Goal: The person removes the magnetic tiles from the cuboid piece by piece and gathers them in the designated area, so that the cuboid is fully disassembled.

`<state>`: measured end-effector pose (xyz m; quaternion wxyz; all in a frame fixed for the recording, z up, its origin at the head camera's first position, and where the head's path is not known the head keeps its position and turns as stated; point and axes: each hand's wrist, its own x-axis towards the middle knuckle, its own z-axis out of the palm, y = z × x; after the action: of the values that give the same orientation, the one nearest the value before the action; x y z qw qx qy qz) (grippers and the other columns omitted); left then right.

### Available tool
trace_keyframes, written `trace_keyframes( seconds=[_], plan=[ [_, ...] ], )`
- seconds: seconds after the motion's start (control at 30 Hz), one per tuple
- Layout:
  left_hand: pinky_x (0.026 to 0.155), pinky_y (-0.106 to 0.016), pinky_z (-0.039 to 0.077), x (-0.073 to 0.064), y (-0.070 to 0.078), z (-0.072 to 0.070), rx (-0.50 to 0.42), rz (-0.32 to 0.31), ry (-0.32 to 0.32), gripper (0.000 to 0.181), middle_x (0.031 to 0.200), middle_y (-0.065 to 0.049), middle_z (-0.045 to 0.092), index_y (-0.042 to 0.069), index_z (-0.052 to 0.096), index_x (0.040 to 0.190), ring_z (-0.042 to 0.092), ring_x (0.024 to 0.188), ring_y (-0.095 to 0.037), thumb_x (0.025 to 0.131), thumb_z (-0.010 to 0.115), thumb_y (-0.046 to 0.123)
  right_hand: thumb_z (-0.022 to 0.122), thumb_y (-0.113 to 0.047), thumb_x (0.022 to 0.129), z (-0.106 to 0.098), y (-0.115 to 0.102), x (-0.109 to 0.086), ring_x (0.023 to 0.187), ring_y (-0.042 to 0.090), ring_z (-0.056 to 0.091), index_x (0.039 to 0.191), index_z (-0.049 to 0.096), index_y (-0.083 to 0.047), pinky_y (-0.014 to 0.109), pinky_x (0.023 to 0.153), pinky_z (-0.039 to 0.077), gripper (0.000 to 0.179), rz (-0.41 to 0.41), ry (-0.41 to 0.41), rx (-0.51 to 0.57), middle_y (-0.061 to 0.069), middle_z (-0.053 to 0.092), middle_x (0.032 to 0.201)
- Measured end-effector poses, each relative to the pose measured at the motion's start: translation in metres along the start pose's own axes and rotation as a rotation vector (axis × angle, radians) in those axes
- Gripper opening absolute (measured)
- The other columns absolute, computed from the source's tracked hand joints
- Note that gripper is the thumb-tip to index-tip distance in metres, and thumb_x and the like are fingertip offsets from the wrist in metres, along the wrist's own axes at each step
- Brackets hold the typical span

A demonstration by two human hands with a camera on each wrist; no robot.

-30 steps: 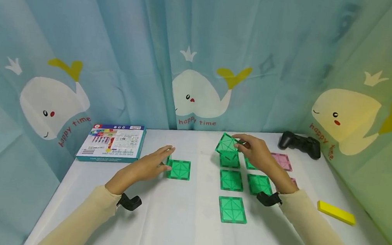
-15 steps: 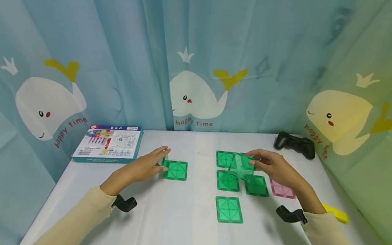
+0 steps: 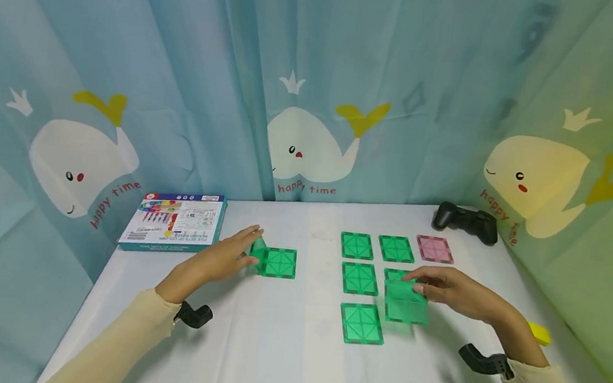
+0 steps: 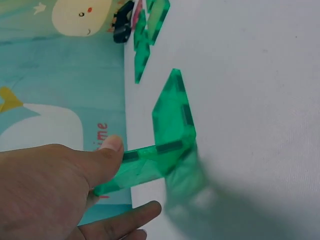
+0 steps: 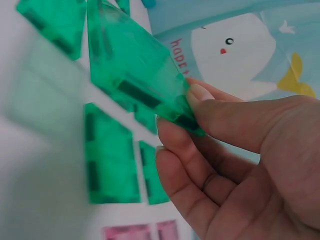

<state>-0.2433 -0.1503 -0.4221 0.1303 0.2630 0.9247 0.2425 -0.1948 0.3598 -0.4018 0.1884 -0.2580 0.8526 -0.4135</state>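
Observation:
My left hand (image 3: 218, 261) pinches a green see-through magnetic tile (image 4: 140, 170) between thumb and fingers. This tile stands up on edge, leaning, along the left side of a flat green tile (image 3: 281, 263) on the table; their edges meet in the left wrist view. Farther right, my right hand (image 3: 462, 293) grips another green magnetic tile (image 3: 407, 308) by its corner, thumb on one face and fingers on the other. It hangs tilted above the table and partly covers a green tile lying beneath. In the right wrist view, that held tile (image 5: 132, 62) fills the upper middle.
Several green tiles (image 3: 360, 279) lie flat in rows at the right, with a pink tile (image 3: 435, 249) beside them. Behind stands a black game controller (image 3: 465, 222). A boxed set (image 3: 173, 222) lies at the back left. A yellow bar (image 3: 539, 334) shows past my right wrist.
My right hand has carried its tile from the back of the rows rightward and toward me. My left hand stays nearly in place, and its tile now shows more of its face.

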Motion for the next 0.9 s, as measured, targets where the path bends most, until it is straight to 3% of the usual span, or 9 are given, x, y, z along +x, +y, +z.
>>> trace_keyframes(
  seconds=[0.23, 0.57, 0.9],
  plan=[
    [0.127, -0.059, 0.026, -0.001, -0.002, -0.003, 0.021, -0.001, -0.004, 0.07, 0.176, -0.019, 0.014, 0.002, 0.022, 0.168, 0.02, 0.161, -0.04, 0.112, 0.056, 0.025, 0.056, -0.009, 0.11, 0.016, 0.017, -0.014, 0.095, 0.01, 0.064, 0.133, 0.067, 0.002, 0.029, 0.08, 0.058, 0.028, -0.009, -0.016, 0.035, 0.021, 0.066, 0.124],
    [0.127, -0.059, 0.025, -0.001, 0.0, -0.002, 0.032, 0.002, -0.008, 0.069, 0.176, -0.019, 0.013, 0.001, 0.022, 0.167, 0.019, 0.161, -0.04, 0.112, 0.056, 0.023, 0.055, -0.007, 0.11, 0.024, 0.028, -0.023, 0.094, 0.011, 0.06, 0.129, 0.068, 0.004, 0.027, 0.078, 0.056, 0.025, 0.004, -0.067, 0.082, 0.023, 0.066, 0.127],
    [0.128, -0.059, 0.024, 0.0, 0.0, 0.0, 0.029, -0.001, 0.0, 0.068, 0.176, -0.02, 0.014, 0.0, 0.022, 0.167, 0.02, 0.161, -0.041, 0.112, 0.055, 0.023, 0.058, -0.004, 0.108, 0.029, 0.038, -0.028, 0.093, 0.004, 0.056, 0.12, 0.071, 0.002, 0.023, 0.075, 0.052, 0.019, 0.04, -0.017, 0.009, 0.016, 0.069, 0.118]
  ],
)
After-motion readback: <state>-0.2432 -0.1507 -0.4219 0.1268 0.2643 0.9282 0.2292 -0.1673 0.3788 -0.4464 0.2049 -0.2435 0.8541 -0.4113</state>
